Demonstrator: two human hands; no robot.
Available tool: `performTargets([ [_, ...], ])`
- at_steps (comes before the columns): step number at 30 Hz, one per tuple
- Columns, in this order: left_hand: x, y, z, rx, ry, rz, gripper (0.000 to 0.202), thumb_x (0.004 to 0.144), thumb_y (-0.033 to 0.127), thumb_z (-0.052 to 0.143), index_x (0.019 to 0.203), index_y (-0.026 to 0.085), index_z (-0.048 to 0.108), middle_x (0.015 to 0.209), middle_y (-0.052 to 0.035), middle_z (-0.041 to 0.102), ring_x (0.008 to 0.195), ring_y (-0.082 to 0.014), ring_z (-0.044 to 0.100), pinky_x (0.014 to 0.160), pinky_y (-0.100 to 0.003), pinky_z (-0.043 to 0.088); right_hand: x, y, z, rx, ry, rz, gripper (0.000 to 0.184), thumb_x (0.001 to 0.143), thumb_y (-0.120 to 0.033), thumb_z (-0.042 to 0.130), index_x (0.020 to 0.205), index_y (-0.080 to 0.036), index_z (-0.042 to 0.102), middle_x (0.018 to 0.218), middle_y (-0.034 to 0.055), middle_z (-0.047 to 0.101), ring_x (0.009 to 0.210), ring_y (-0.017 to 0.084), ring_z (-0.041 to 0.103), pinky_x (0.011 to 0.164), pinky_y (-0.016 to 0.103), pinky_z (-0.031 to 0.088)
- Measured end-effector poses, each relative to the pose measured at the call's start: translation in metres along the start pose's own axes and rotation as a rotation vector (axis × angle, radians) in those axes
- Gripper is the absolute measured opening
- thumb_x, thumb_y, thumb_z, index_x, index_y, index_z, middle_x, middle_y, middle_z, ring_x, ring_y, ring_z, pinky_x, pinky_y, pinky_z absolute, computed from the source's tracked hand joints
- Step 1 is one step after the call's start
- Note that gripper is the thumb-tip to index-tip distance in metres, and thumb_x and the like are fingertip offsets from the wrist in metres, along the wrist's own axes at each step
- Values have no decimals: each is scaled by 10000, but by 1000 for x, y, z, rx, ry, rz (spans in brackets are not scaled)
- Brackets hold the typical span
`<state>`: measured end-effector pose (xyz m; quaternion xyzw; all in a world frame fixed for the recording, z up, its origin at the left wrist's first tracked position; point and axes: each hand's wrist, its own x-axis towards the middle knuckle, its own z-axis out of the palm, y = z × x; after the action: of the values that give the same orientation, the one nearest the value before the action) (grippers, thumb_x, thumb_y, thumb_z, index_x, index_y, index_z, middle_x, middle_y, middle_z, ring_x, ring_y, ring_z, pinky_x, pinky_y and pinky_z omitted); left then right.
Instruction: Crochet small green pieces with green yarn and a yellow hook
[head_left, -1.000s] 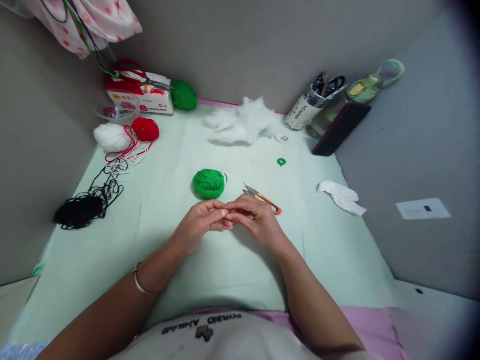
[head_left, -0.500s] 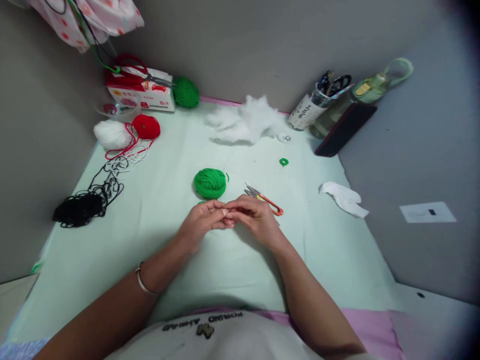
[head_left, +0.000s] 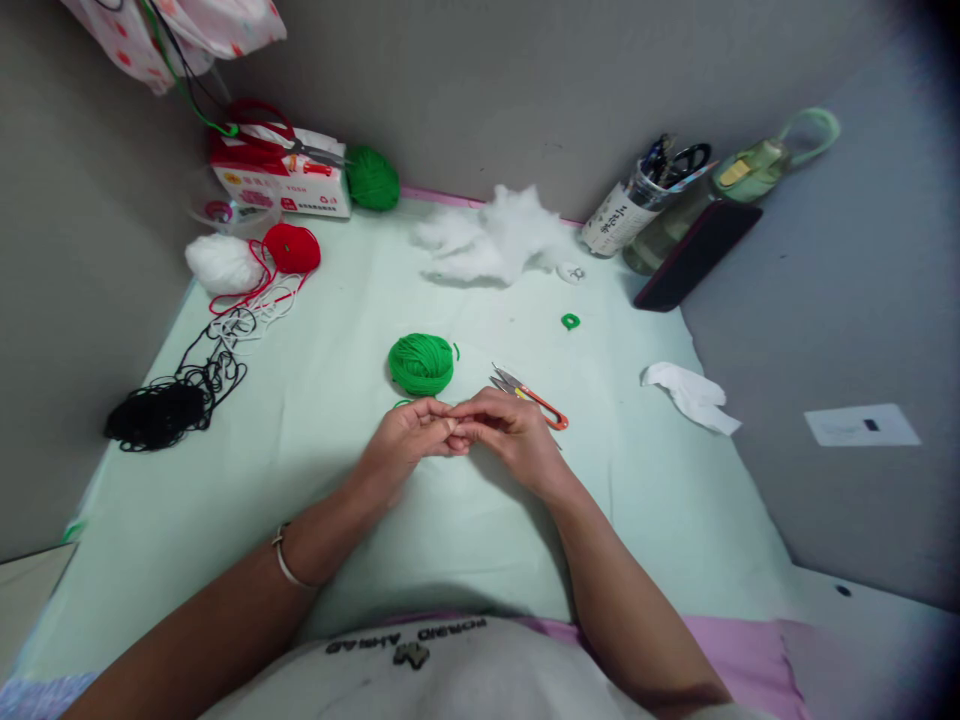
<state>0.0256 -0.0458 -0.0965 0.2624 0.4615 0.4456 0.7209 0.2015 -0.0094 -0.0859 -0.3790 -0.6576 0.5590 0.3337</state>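
My left hand (head_left: pixel 405 440) and my right hand (head_left: pixel 510 432) meet fingertip to fingertip low over the pale green cloth (head_left: pixel 315 470). Both have their fingers pinched together on something too small for me to make out. A ball of green yarn (head_left: pixel 421 363) lies just beyond my left hand, and a short green strand shows at that hand's far side. Orange-handled thread snips (head_left: pixel 529 395) lie just behind my right hand.
Black yarn (head_left: pixel 157 412), white yarn (head_left: pixel 222 263) and red yarn (head_left: pixel 292 248) lie at the left. A box with red scissors (head_left: pixel 281 175), another green ball (head_left: pixel 372 178), white stuffing (head_left: pixel 495 235), a tool jar (head_left: pixel 634 205), a phone (head_left: pixel 697 257), a bottle (head_left: pixel 750 170) and a tissue (head_left: pixel 690 392) ring the cloth.
Both hands stay pinched together in the same spot. A bit of green strand now shows beside my left hand. The view has shifted slightly.
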Motion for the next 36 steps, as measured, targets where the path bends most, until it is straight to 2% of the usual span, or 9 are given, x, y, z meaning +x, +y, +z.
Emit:
performTargets([
  [5, -1, 1, 2, 14, 15, 7, 244, 746, 336, 784, 854, 139, 691, 744, -37, 749, 675, -151, 694, 769, -333, 593, 1, -3, 0, 4, 1, 28, 202, 866, -416, 750, 962, -245, 796, 861, 31, 674, 712, 145, 682, 689, 300, 593],
  [11, -5, 4, 6, 5, 31, 23, 186, 758, 303, 769, 805, 138, 698, 682, -13, 720, 639, -125, 665, 722, -278, 571, 2, -6, 3, 38, 10, 46, 208, 822, -410, 797, 937, -238, 805, 823, 24, 662, 692, 142, 665, 679, 298, 579],
  [16, -7, 7, 6, -47, 19, 13, 217, 779, 331, 775, 862, 142, 709, 737, -20, 743, 675, -127, 683, 754, -281, 578, 4, -12, 4, 194, 71, 94, 203, 773, -394, 839, 893, -233, 809, 821, 10, 637, 677, 129, 646, 665, 293, 574],
  [20, -7, 12, 6, -107, -23, -15, 234, 767, 326, 797, 890, 146, 712, 804, -31, 760, 744, -141, 709, 819, -301, 583, 5, -16, 3, 208, 88, 110, 177, 800, -374, 815, 915, -240, 809, 834, 16, 660, 720, 135, 642, 681, 290, 570],
  [24, -9, 16, 7, -150, -68, -39, 245, 738, 327, 832, 840, 154, 691, 783, -26, 750, 751, -139, 703, 830, -301, 577, 4, -16, 4, 193, 74, 114, 173, 825, -362, 789, 946, -240, 807, 840, 19, 673, 730, 136, 649, 693, 284, 570],
  [28, -9, 17, 6, -29, -26, 11, 290, 752, 406, 806, 813, 162, 662, 761, -19, 721, 723, -140, 686, 790, -312, 576, 4, -18, -1, 214, 126, 141, 178, 876, -355, 727, 993, -232, 780, 768, 1, 697, 609, 116, 627, 647, 282, 561],
  [30, -9, 17, 5, 32, 2, 36, 310, 748, 434, 800, 812, 169, 653, 726, -7, 697, 691, -144, 675, 745, -311, 573, 4, -20, -9, 150, 221, 151, 187, 886, -369, 706, 970, -214, 768, 732, -2, 693, 559, 110, 593, 612, 280, 540],
  [33, -8, 20, 3, 116, 23, 86, 312, 758, 454, 787, 806, 170, 667, 695, -2, 672, 643, -143, 653, 681, -292, 554, 2, -22, -24, -77, 344, 132, 175, 890, -353, 686, 915, -195, 757, 715, 5, 676, 572, 123, 564, 578, 278, 493],
  [36, -8, 21, 1, 233, 57, 168, 275, 784, 438, 764, 794, 176, 681, 717, 4, 665, 599, -124, 618, 659, -271, 521, -1, -22, -32, -418, 246, 91, 91, 899, -254, 662, 889, -209, 740, 834, 25, 688, 683, 146, 592, 633, 289, 467],
])
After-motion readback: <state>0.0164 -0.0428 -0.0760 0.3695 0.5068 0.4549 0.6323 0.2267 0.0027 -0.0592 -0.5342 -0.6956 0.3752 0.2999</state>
